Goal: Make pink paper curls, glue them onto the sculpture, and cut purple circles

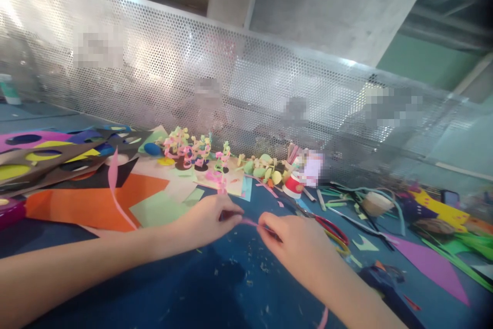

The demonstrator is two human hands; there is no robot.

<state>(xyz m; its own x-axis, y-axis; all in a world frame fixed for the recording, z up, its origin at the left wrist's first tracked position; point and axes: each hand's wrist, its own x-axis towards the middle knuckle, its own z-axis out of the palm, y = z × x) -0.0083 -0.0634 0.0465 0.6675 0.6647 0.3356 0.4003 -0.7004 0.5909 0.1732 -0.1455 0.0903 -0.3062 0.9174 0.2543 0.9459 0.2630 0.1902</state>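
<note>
A thin pink paper strip (249, 221) stretches between my two hands above the blue table. Its left end is pinched in my left hand (210, 221), thumb against fingers. My right hand (287, 234) pinches the strip a short way to the right, fingers curled. More pink strip (113, 177) rises beyond my left forearm, and another bit (323, 318) hangs below my right forearm; I cannot tell whether these are one piece. Scissors (333, 230) with red and yellow handles lie just beyond my right hand. Small pink and green paper figures (202, 152) stand beyond my left hand.
Orange paper (92, 200) and cut sheets with holes (46, 154) cover the left side. A red-and-white paper cup (294, 185) stands at centre back. Purple paper (431, 265) and a dark tool (385, 285) lie at right. A perforated metal screen (246, 77) borders the table's far side, people behind it.
</note>
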